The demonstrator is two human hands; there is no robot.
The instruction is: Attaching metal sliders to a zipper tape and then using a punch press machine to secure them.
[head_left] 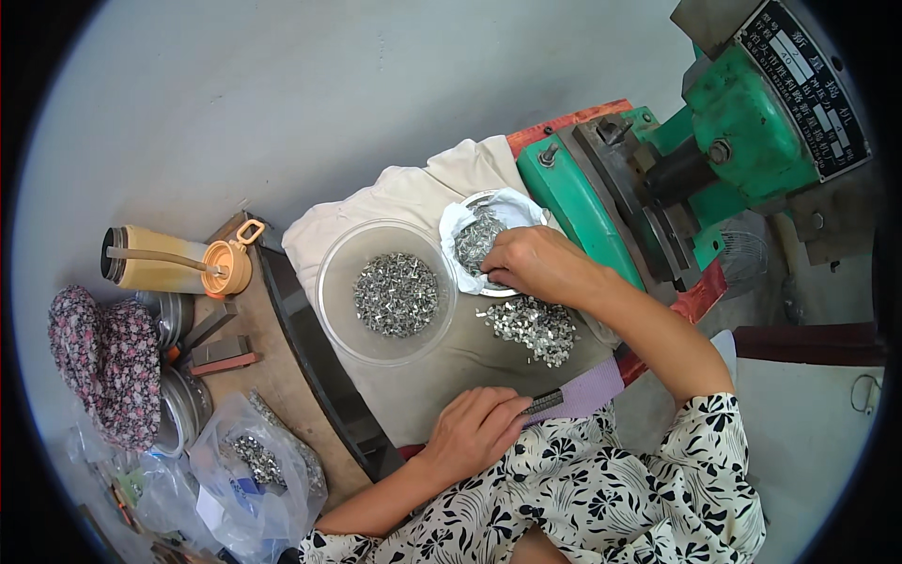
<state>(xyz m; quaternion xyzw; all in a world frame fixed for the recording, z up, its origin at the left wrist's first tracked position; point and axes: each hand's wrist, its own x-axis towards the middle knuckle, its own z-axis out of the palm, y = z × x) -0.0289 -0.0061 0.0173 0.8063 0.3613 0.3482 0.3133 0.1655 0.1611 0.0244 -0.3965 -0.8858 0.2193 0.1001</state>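
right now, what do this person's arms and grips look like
Both the left arm and right arm have loose, short sleeves, cream with black flowers and leaves, ending near the elbow. Below, the forearms are bare. The left grip and right grip are ungloved; no watch shows.

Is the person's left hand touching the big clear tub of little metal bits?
Apart. The head view shows a stretch of beige cloth between the left hand and the lower rim of the clear tub.

Red table [702, 293]: green metal press [757, 132], beige cloth [399, 195].
On cloth: translucent round plastic tub [340, 258], white-lined round bowl [517, 207], loose heap of small silvery metal pieces [536, 329].
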